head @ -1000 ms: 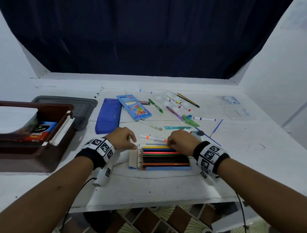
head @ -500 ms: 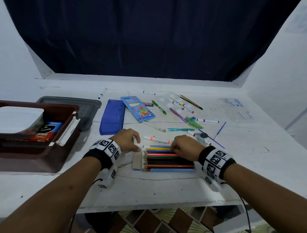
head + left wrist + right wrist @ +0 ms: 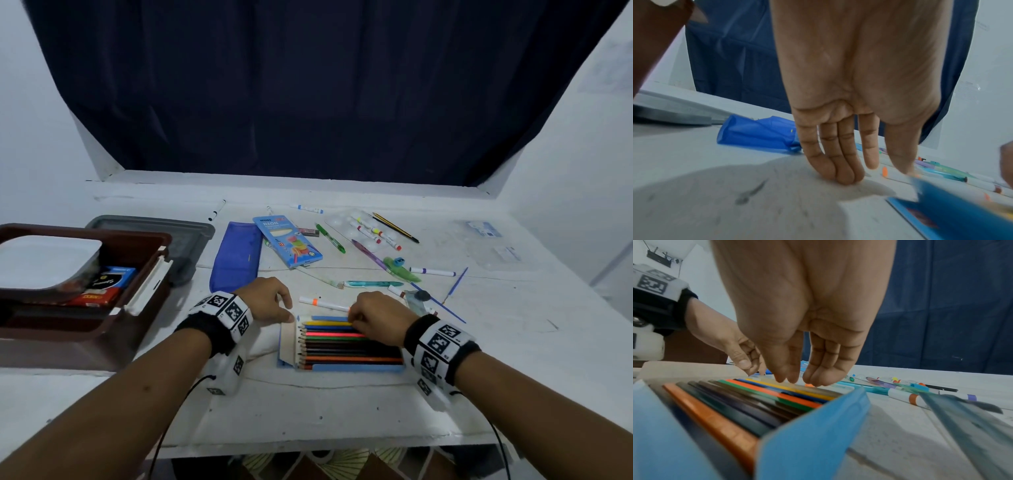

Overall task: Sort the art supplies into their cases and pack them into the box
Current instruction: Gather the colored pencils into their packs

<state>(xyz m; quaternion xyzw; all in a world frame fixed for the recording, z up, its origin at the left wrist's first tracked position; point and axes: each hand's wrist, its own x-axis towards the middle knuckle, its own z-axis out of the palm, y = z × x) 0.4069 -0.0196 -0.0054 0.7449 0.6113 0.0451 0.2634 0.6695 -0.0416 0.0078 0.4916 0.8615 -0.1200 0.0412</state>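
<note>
So the open blue pencil case [image 3: 342, 367] sits near the front edge of the white table [image 3: 308, 418], with a bare strip of tabletop in front of it. I count roughly ten colored pencils [image 3: 342, 346] inside, lying side by side. Right hand [image 3: 375, 317] has fingertips bunched down on the far pencils; can't tell if it's actually pinching one. Left hand [image 3: 265, 299] holds nothing, fingers fairly straight on the table, thumb at the case's flap corner. One brown box [image 3: 144, 240] is far left, one blue pouch [image 3: 236, 260] behind.
</note>
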